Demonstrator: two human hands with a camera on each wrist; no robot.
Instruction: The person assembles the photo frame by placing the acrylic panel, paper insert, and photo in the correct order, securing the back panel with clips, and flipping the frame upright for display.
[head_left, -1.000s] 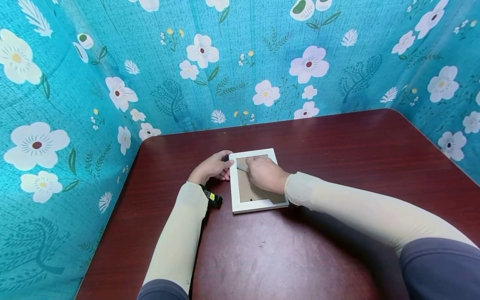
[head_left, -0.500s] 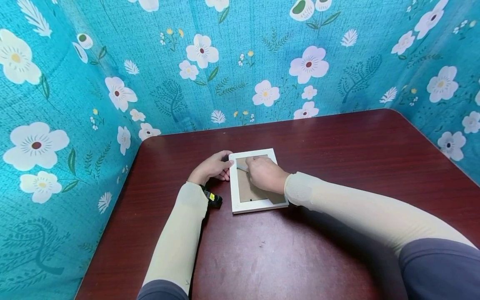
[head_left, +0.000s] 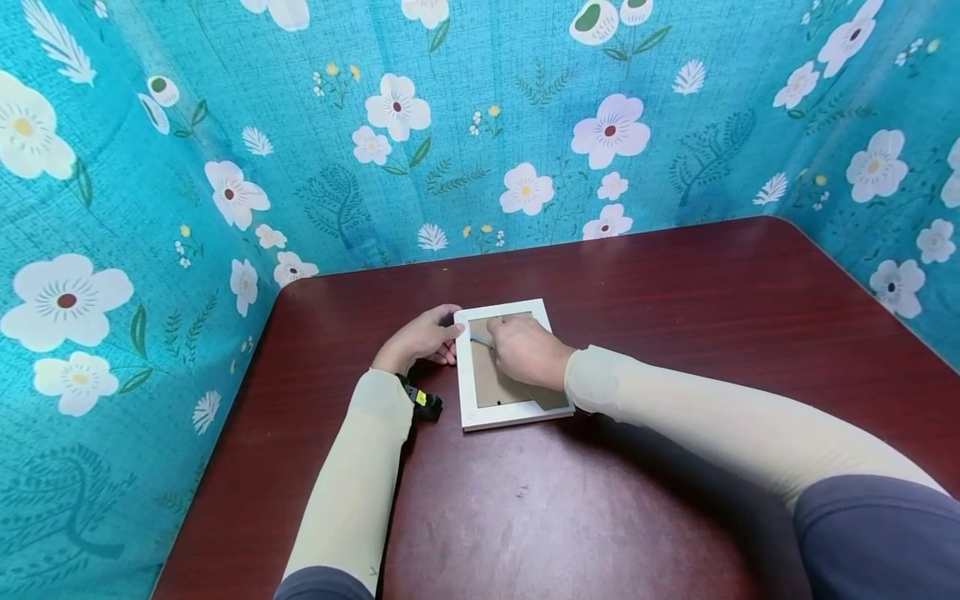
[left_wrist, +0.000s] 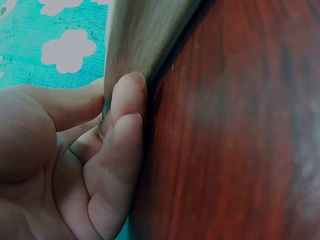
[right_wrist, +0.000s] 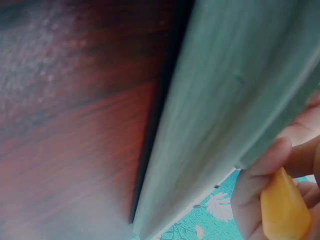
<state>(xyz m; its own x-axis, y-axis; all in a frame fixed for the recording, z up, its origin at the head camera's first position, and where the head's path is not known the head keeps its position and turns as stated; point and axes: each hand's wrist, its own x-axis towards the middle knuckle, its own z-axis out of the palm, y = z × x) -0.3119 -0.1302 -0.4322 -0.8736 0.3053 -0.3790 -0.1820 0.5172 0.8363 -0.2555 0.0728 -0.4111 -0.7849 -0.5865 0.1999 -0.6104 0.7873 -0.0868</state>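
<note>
A white picture frame lies back side up on the table, its brown backing board showing. My left hand grips the frame's left edge near the far corner. In the left wrist view the thumb is on the face and fingertips press the pale side. Over the backing my right hand holds a tool with a yellow handle. Its thin grey shaft points toward the inner left edge of the frame, close to my left thumb. The right wrist view has the frame's side running past those fingers.
The dark red wood table extends around the frame on all sides. Behind it and along both sides hangs a teal flowered curtain. A small black tab sits at the backing's near edge. A black wrist camera is by my left wrist.
The head view has shifted slightly. Both hands keep their places on and over the frame, with the tool's shaft still at the inner left edge.
</note>
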